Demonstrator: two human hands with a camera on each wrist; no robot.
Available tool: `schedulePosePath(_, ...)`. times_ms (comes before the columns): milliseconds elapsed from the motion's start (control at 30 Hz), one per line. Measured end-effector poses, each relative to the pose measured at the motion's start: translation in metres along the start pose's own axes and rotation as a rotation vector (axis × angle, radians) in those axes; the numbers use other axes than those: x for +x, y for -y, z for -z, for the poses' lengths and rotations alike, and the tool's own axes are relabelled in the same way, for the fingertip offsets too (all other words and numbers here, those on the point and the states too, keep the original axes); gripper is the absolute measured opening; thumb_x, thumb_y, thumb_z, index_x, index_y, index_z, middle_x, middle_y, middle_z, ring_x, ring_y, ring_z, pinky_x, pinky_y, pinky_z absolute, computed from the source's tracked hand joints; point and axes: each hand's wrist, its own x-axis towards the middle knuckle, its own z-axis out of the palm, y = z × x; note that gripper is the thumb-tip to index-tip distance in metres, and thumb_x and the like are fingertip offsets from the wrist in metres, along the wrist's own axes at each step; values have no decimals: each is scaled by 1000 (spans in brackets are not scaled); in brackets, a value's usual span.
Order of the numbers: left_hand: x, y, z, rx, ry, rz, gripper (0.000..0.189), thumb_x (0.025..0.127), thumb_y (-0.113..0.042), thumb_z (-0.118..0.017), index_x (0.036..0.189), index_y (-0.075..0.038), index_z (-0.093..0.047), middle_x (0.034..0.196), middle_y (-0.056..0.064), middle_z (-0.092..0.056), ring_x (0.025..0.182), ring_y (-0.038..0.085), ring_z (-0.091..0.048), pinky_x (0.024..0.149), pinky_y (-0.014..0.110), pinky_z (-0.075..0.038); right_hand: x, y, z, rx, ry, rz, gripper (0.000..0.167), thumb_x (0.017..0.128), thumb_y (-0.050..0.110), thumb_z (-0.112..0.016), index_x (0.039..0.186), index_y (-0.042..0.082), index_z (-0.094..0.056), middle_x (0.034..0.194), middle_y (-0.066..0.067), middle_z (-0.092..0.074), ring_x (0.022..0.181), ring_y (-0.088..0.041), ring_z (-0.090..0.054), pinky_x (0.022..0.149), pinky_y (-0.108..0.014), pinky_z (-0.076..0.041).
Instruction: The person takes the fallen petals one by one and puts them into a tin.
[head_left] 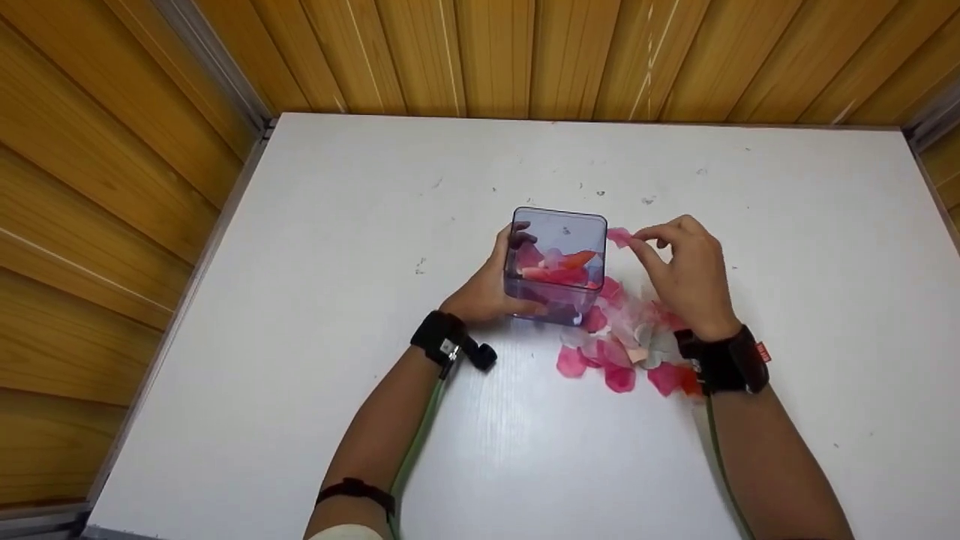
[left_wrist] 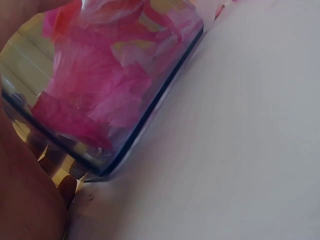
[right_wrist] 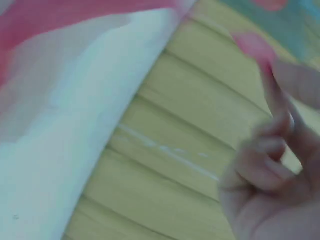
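Observation:
My left hand (head_left: 486, 291) grips a clear, bluish plastic box (head_left: 556, 300) from its left side, thumb across the near wall and fingers round the far left. Pink, red and orange artificial petals (head_left: 551, 268) lie inside it; through its wall the left wrist view shows pink petals (left_wrist: 95, 85) pressed close. Between thumb and index finger my right hand (head_left: 691, 274) pinches one pink petal (head_left: 619, 238), just right of the box's rim. The right wrist view shows that petal (right_wrist: 255, 46) at the fingertips, the other fingers curled in.
A loose heap of pink, white and red petals (head_left: 619, 351) lies on the white table (head_left: 247, 360), right of the box and partly under the right wrist. Wood-patterned panels (head_left: 487, 60) stand behind the table and along its left side. Each wrist wears a black strap with a cable.

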Motion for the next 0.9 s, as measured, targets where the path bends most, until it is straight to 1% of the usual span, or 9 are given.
schedulePosePath(100, 4, 11, -1, 9, -12, 0, 121, 72, -14, -92, 160, -9, -9, 155, 22, -31, 144, 25, -34, 123, 38, -23, -2, 13, -2, 74, -187, 91, 12, 93, 8, -77, 99, -3, -79, 80, -18, -53, 74, -18, -43, 64, -27, -28)
schedulePosePath(200, 8, 23, -3, 16, -13, 2, 123, 72, -19, -93, 161, -16, -8, 155, 16, -32, 143, 20, -34, 122, 35, -26, -4, 25, -8, 153, -266, 165, 9, 90, 3, -78, 97, -2, -79, 80, -19, -53, 75, -16, -44, 64, -25, -28)
schedulePosePath(267, 9, 27, -3, 13, -12, -1, 123, 71, -21, -94, 160, -18, -8, 154, 14, -34, 142, 17, -35, 121, 33, -29, -7, 30, -15, 199, -246, 191, 8, 90, 1, -78, 97, -2, -79, 80, -18, -53, 77, -16, -46, 63, -26, -30)
schedulePosePath(367, 9, 30, -4, 15, -9, -9, 123, 71, -25, -94, 160, -19, -8, 153, 13, -35, 141, 14, -37, 119, 30, -31, -12, 35, -27, 234, -167, 205, 9, 90, 2, -78, 98, -2, -80, 81, -15, -51, 78, -17, -45, 64, -26, -32)
schedulePosePath(467, 9, 31, -5, 34, -11, -16, 122, 72, -26, -94, 159, -17, -9, 153, 16, -35, 140, 14, -38, 119, 30, -32, -17, 37, -37, 242, -104, 216, 9, 91, 3, -78, 98, -2, -80, 81, -15, -47, 78, -18, -43, 66, -26, -33)
schedulePosePath(600, 9, 31, -5, 33, -11, -24, 121, 72, -24, -94, 158, -17, -10, 153, 18, -35, 138, 15, -40, 119, 30, -32, -19, 37, -42, 243, -62, 229, 10, 92, 4, -77, 98, -3, -80, 82, -17, -45, 80, -20, -42, 67, -25, -31)
schedulePosePath(700, 9, 32, -4, 14, -14, -28, 121, 71, -21, -95, 158, -19, -11, 153, 19, -34, 138, 16, -40, 119, 31, -31, -19, 36, -39, 254, -50, 230, 11, 94, 3, -74, 100, -3, -80, 82, -17, -45, 81, -19, -42, 67, -25, -30)
schedulePosePath(800, 10, 32, -3, 5, -14, -23, 123, 70, -18, -96, 159, -17, -11, 154, 19, -33, 139, 17, -39, 119, 31, -30, -15, 31, -30, 249, -72, 220, 13, 97, 3, -69, 101, -3, -80, 83, -14, -48, 81, -17, -45, 66, -25, -31)
schedulePosePath(900, 9, 31, -3, 2, -11, -17, 123, 71, -15, -95, 160, -14, -10, 154, 18, -32, 141, 20, -37, 120, 33, -28, -9, 22, -18, 207, -105, 166, 14, 99, 4, -66, 100, -2, -79, 84, -13, -51, 81, -15, -48, 66, -24, -32)
